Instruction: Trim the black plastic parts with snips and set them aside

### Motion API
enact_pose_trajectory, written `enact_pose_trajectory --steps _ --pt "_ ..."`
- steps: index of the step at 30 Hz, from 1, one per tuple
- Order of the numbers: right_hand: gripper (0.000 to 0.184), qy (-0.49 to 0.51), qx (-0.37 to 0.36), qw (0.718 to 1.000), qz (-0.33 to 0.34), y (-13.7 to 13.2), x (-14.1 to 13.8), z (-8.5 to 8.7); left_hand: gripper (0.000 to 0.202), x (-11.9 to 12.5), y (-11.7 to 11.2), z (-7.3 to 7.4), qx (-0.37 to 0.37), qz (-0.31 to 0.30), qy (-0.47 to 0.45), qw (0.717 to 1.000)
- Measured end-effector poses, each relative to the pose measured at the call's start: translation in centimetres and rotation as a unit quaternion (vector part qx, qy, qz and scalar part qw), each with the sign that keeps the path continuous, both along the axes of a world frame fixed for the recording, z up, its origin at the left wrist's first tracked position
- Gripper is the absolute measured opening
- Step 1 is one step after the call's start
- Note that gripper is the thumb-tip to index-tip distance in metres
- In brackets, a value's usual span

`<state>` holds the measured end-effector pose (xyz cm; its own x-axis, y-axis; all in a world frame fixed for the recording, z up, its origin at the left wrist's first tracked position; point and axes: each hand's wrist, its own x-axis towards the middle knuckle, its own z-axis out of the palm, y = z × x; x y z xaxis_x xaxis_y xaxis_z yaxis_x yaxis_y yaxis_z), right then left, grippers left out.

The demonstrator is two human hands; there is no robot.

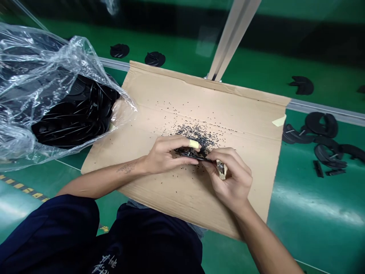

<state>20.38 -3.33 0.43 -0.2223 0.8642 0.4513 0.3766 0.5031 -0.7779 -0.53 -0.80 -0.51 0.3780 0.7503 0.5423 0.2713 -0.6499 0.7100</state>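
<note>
Over the cardboard, my left hand (168, 154) is closed round a thin, dark black plastic part (189, 153), with yellow tape on one fingertip. My right hand (232, 173) is closed on a small tool with a tan, tape-wrapped end (221, 169). The tool's working end meets the right edge of the black part, and my fingers hide its exact kind. Just beyond both hands, many small black scraps (196, 131) lie scattered in a pile.
A sheet of cardboard (159, 190) lies beneath my hands. To the left, a clear plastic bag (68, 57) holds many black plastic parts (82, 110). Several curved black pieces (322, 123) rest on the green floor at the right. A metal post (232, 38) stands behind the cardboard.
</note>
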Motion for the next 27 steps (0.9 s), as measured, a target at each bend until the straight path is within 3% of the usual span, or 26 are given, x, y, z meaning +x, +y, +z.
enact_pose_trajectory --steps 10,15,27 --pt "0.023 0.005 0.055 0.998 0.009 0.2 -0.1 -0.4 0.030 -0.1 0.4 -0.2 0.048 -0.036 -0.032 0.998" --pt "0.022 0.003 0.043 0.999 0.031 0.2 -0.2 -0.3 0.019 0.0 0.3 0.2 0.082 -0.029 -0.040 0.995" --pt "0.025 0.011 0.032 0.996 0.084 0.1 0.2 -0.3 0.022 -0.3 0.1 0.7 0.097 -0.019 -0.029 0.995"
